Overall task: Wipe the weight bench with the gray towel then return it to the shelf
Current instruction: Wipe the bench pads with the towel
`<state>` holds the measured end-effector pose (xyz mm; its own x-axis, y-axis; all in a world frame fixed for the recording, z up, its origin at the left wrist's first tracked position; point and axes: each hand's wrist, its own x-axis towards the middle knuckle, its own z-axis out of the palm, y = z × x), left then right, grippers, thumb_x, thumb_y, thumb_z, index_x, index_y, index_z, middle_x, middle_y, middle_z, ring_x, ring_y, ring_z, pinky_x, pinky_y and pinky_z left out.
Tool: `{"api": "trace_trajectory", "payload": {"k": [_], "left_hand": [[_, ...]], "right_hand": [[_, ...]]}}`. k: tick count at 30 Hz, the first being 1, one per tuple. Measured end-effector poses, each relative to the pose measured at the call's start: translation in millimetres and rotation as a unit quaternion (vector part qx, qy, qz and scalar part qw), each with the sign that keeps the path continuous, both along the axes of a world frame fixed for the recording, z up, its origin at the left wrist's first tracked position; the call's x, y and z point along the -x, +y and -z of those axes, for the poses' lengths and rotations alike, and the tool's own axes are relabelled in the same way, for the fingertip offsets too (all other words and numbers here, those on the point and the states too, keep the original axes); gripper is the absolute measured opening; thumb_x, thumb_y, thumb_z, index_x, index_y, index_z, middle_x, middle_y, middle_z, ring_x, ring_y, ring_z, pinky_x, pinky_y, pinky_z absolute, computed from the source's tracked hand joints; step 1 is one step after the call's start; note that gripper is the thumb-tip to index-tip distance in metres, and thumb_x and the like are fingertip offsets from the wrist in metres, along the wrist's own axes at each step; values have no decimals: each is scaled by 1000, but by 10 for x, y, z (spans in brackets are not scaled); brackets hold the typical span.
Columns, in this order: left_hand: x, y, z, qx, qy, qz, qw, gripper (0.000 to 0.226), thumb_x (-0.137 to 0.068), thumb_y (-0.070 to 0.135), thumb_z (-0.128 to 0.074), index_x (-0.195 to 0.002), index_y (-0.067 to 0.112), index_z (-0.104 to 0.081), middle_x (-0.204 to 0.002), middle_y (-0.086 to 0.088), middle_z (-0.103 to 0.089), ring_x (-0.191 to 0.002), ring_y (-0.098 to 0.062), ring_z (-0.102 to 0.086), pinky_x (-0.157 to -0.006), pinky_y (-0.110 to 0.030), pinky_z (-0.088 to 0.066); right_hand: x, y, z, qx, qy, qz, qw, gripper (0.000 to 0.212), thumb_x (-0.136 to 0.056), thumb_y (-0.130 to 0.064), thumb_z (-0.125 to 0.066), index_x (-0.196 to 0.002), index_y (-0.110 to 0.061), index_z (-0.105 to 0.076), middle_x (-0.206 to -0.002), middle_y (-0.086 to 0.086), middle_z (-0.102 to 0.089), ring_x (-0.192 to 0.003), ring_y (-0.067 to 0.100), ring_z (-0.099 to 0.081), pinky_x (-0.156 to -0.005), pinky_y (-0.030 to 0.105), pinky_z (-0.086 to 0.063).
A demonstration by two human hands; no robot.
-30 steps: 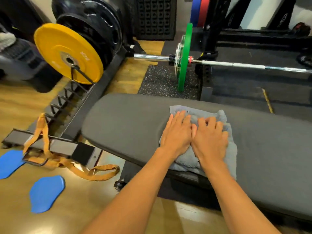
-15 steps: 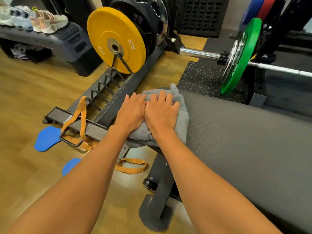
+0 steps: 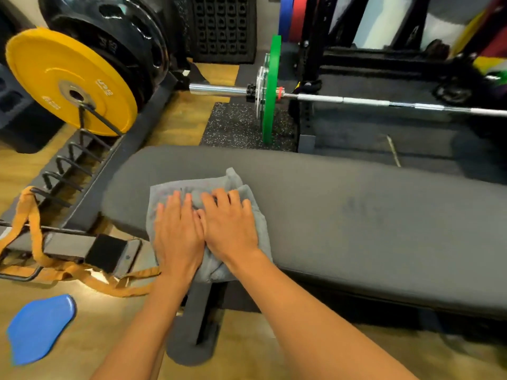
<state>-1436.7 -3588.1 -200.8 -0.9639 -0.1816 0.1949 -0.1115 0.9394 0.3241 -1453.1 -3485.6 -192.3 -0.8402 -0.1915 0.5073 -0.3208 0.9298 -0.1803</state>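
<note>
The gray towel (image 3: 192, 187) lies crumpled on the dark gray pad of the weight bench (image 3: 356, 215), near the pad's left end, and hangs a little over the front edge. My left hand (image 3: 177, 231) and my right hand (image 3: 229, 223) lie side by side on top of it, fingers straight, palms pressing the cloth flat against the pad. The hands cover most of the towel's middle. The shelf is not in view.
Left of the bench stands a plate rack (image 3: 82, 165) with a yellow plate (image 3: 71, 80) and black plates. A barbell (image 3: 356, 101) with a green plate (image 3: 271, 89) rests behind the bench. An orange strap (image 3: 35, 223) and a blue pad (image 3: 41, 327) lie on the wooden floor.
Both hands slid the towel left to the bench's end, then back right a short way along the pad. They stayed flat on it throughout.
</note>
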Motion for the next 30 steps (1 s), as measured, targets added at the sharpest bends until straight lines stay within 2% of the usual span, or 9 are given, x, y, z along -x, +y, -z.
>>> {"api": "trace_trajectory", "payload": {"k": [4,10,14,18,22,26,30], "left_hand": [[-56,935,-48,6,-22,45,999,65,-94,34,-17,-137,-5,-48,-144,-28,-44,-136,-39,-41,-116,-49,-25],[-171,2671,-100,18,-19,164,986,60,-93,27,-23,-132,-10,-50,-137,-35,-47,-129,-44,-48,-109,-52,-37],[-387,3913,-196,15,-35,251,967,69,-90,29,-10,-139,-7,-42,-146,-32,-38,-137,-41,-37,-115,-47,-29],[-502,4922,-190,17,-18,295,955,59,-91,23,-22,-131,-7,-52,-137,-34,-49,-128,-43,-50,-107,-49,-41],[-407,5363,-224,19,-37,290,956,53,-91,23,-30,-126,-5,-58,-131,-32,-54,-123,-42,-54,-105,-49,-43],[-387,5333,-259,6,-19,310,950,53,-90,27,-33,-124,-2,-61,-130,-29,-57,-121,-40,-56,-104,-48,-45],[-253,5283,-128,-16,-1,333,943,53,-89,27,-33,-125,-1,-61,-131,-26,-57,-122,-36,-57,-109,-43,-32]], "right_hand": [[-133,957,8,17,-23,25,999,32,-93,-38,-40,-100,-21,-66,-100,1,-64,-83,24,-57,-64,40,-44],[-472,2673,-4,32,-35,130,990,33,-93,-38,-42,-104,-21,-67,-103,0,-65,-83,24,-57,-66,39,-48],[-822,3904,-33,64,-44,202,976,32,-94,-37,-43,-108,-19,-67,-103,0,-64,-87,24,-56,-72,45,-51],[-1044,4864,-52,83,-42,260,961,33,-94,-36,-44,-110,-19,-67,-105,-1,-66,-90,24,-58,-78,44,-51],[-899,5327,-110,98,-56,257,960,34,-92,-38,-45,-106,-18,-68,-100,0,-66,-88,24,-58,-77,43,-52],[-892,5270,-143,63,-43,291,954,34,-92,-39,-44,-107,-21,-69,-100,-3,-67,-88,23,-59,-69,39,-45],[-800,5175,-73,2,-35,349,936,33,-92,-37,-41,-99,-22,-69,-98,-1,-67,-83,25,-61,-62,39,-43]]}}
